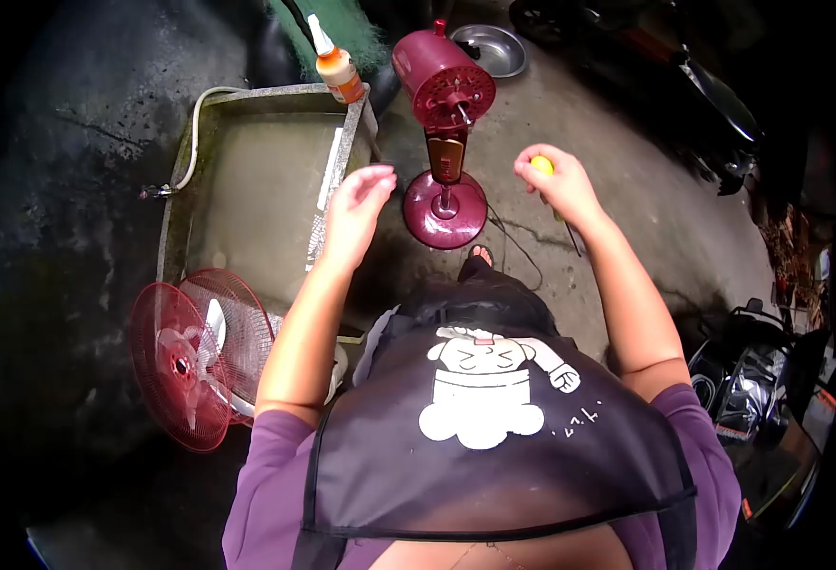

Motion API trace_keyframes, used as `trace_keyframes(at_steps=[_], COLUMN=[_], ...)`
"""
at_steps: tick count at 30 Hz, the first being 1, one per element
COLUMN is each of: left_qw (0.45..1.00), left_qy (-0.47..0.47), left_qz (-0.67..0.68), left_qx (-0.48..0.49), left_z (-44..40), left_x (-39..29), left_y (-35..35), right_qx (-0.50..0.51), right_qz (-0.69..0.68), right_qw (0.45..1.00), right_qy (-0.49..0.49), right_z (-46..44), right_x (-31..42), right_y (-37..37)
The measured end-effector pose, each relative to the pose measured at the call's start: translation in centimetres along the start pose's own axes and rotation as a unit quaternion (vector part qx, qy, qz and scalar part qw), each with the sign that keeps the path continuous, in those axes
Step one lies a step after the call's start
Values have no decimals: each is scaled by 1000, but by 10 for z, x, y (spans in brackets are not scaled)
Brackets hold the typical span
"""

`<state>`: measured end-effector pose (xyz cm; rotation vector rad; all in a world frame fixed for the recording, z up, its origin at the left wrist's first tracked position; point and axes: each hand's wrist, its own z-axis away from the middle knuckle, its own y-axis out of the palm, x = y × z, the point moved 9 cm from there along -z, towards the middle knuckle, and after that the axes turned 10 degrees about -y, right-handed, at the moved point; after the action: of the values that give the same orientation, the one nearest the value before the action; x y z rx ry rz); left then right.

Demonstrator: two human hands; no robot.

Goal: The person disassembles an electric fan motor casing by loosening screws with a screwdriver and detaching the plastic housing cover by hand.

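Note:
A dark red fan body point(444, 81) stands on its round base point(445, 211) in front of me, with its motor shaft bare at the front. My left hand point(363, 204) is raised to the left of the fan's stand, beside the basin; its fingers are partly curled, and whether anything is between them cannot be made out. To the right of the stand, my right hand point(559, 180) is closed on a small yellow object point(541, 165), whose lower part is hidden by the hand. Neither hand touches the fan.
A concrete basin of water point(163, 249) lies at the left, with a hose point(196, 133) over its edge and an orange-and-white bottle point(339, 74) on its corner. Red fan grilles point(182, 366) lean at its near end. A metal bowl point(505, 52) sits behind the fan.

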<state>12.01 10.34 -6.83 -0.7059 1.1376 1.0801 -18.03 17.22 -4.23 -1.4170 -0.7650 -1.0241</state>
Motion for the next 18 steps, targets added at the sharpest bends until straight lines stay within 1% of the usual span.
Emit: trace_keyframes(at_steps=[2,3,5,6,7,8,9,11,12,13,14,15,16,17,18], left_qw=[997,993,981,981,985,986,985,985,985,984,987,990,990,993,995], left_qy=[-36,-62,-51,-55,-9,37,28,144,138,138,121,105,107,100,93], left_qz=[73,100,185,182,165,147,147,25,15,13,15,17,15,19,26], left_qx=[7,-8,-20,-30,-51,-71,-81,-91,-107,-112,-102,-89,-88,-58,-31], left_z=[-34,-47,-73,-81,-85,-88,-92,-88,-90,-91,-94,-95,-96,-98,-97], left_x=[-8,-14,-22,-23,-31,-36,-30,-46,-46,-47,-45,-44,-47,-48,-46], left_y=[24,34,48,51,51,49,47,49,47,45,43,41,37,36,37], right_qx=[17,23,38,42,45,75,72,102,109,115,118,118,113,103,108], right_qz=[-35,-46,-65,-81,-98,-103,-93,-138,-141,-149,-157,-159,-131,-107,-142], right_qw=[999,999,997,994,988,986,986,982,981,977,972,971,972,974,976], right_qy=[-1,-4,-6,-59,-110,-104,-117,-79,-80,-103,-128,-131,-156,-174,-129], right_z=[-35,-52,-85,-100,-111,-120,-126,-131,-133,-132,-131,-128,-124,-120,-117], right_x=[9,11,8,15,22,22,23,15,15,20,27,32,42,49,48], right_y=[-7,-9,-9,-7,-6,0,1,6,8,9,8,7,5,5,7])
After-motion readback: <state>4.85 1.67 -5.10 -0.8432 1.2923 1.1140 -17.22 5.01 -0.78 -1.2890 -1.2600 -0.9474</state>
